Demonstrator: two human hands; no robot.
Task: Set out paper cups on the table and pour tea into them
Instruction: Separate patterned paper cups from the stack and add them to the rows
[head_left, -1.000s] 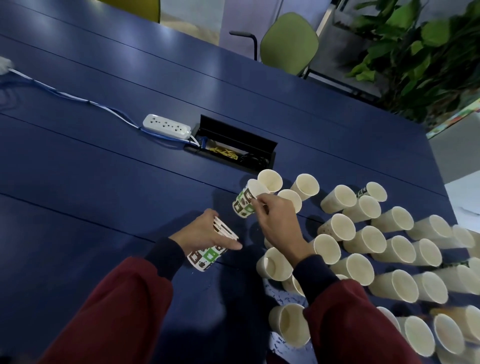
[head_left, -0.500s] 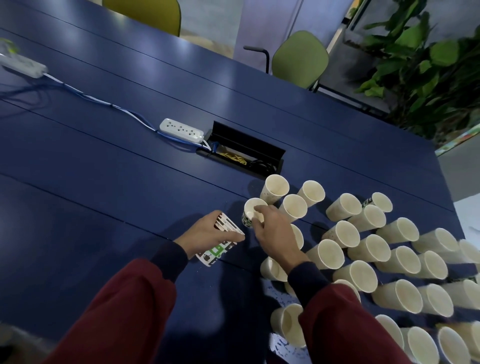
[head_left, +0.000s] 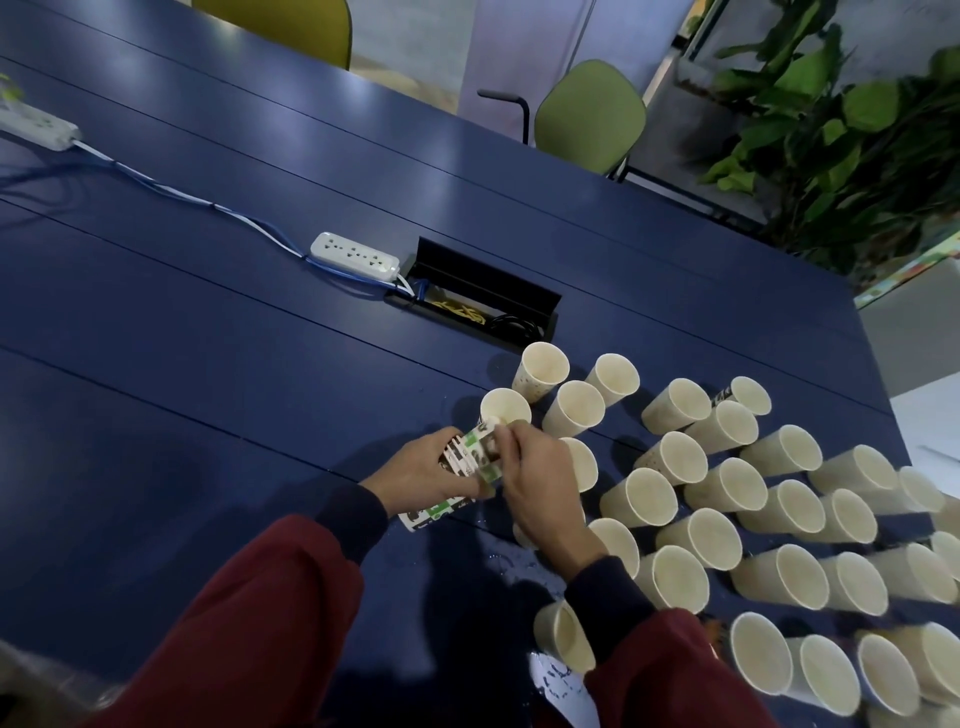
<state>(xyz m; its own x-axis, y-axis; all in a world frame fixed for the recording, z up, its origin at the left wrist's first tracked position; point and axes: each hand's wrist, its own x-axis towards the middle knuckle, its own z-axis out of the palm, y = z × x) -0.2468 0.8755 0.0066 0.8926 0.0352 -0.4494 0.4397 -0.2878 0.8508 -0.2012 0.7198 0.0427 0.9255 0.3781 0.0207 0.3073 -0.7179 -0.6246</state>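
- So half a second ago our right hand (head_left: 537, 480) was setting a single cup down at the near-left corner of the cluster; now that cup (head_left: 505, 410) stands on its own, upright and open-mouthed, and the hand has come back to the stack.
- Right hand now: fingers curled closed around the top end of the stack of printed paper cups (head_left: 460, 475), pinching at the rim of the outermost one. Looks to us like we're about to peel the next cup off, though we can't see whether it's loose yet.
- Left hand (head_left: 423, 470): wrapped shut around the middle of the same stack, holding it tilted, bottom end toward us and just above the worktop (head_left: 208, 374). It was sitting further left and lower before; now both hands meet on the stack.
- Both forearms come in from the bottom of the view, dark red sleeves, wrists bent inward toward each other.
- Outward from there: the set-out cups (head_left: 727, 509) fill the right side in rough rows, all empty as far as we can tell, so the pouring hasn't started. No teapot anywhere in view.
- Further back, a white power strip (head_left: 356, 256) and an open cable box (head_left: 483, 296) sit well apart from the cups.
- There's some wet speckling on the worktop near our right wrist, so worth watching.
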